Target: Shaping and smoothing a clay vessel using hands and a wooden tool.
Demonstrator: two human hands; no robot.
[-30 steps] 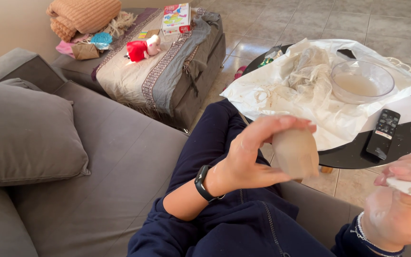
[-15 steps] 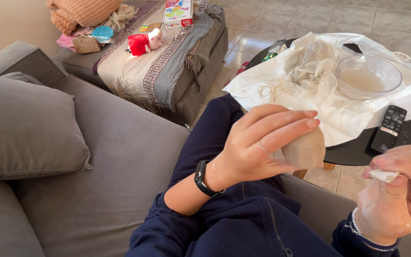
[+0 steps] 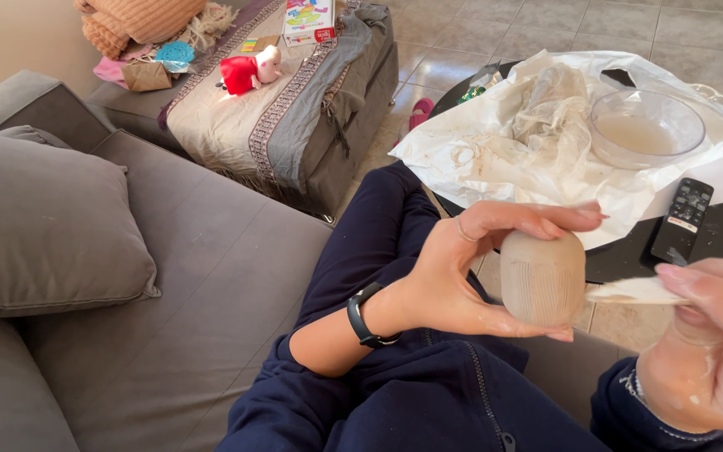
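My left hand (image 3: 470, 268) grips a small rounded clay pot (image 3: 543, 278), beige with fine vertical ridges, held over my lap between thumb and fingers. A black band sits on that wrist. My right hand (image 3: 709, 351), smeared with clay, is at the lower right and holds a thin flat pale scraper (image 3: 636, 291) whose tip touches the pot's right side.
A round black table (image 3: 713, 238) ahead carries white paper (image 3: 546, 159), crumpled plastic, a glass bowl (image 3: 648, 127) of cloudy water and a black remote (image 3: 681, 219). A grey sofa with a cushion (image 3: 39, 226) lies left. An ottoman (image 3: 294, 109) with toys stands behind.
My left hand has turned the pot so its ridged side now shows. My right hand has moved up and left, bringing the scraper against the pot.
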